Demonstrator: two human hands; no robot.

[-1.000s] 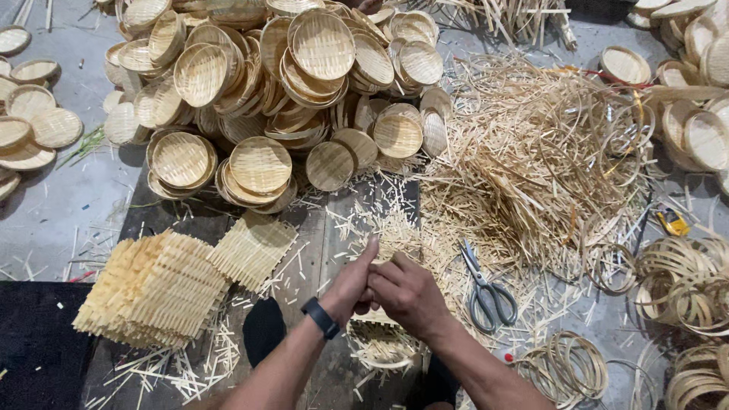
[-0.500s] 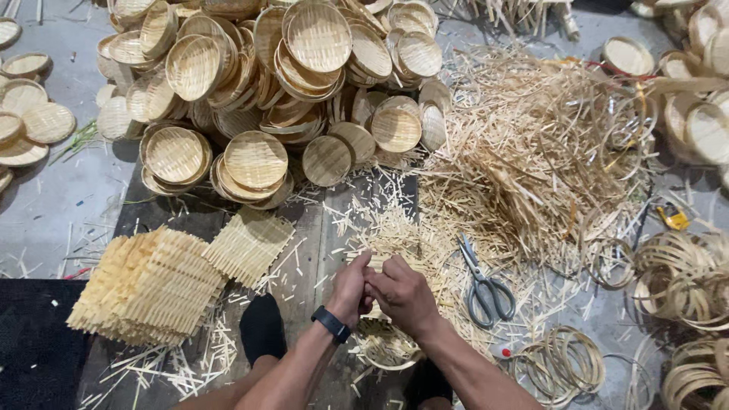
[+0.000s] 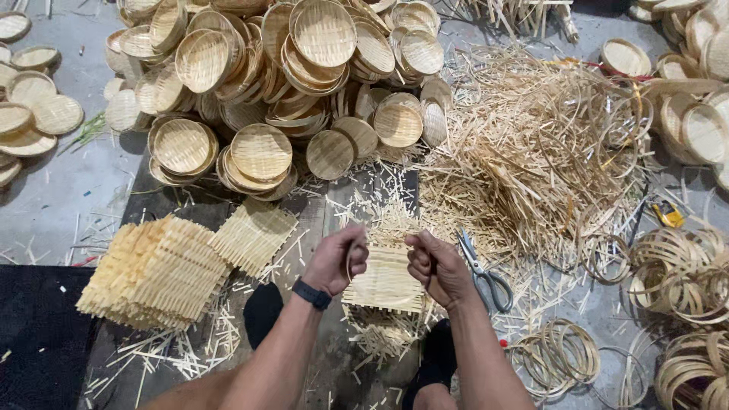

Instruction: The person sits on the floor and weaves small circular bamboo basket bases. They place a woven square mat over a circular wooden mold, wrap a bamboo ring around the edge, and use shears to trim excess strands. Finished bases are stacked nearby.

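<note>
My left hand and my right hand are closed on the two sides of a thin bamboo hoop, held a little above a square woven bamboo mat on the floor. A black band sits on my left wrist. A pair of scissors lies just right of my right hand. The hoop's lower arc is faint against the mat.
A stack of woven square mats lies at left. A heap of finished round baskets fills the top. Loose bamboo strips pile up at right, bamboo hoops at lower right, and more baskets at far left.
My hands have drawn apart from a clasped position over the mat, and each now grips one side of the hoop. The view has shifted slightly.
</note>
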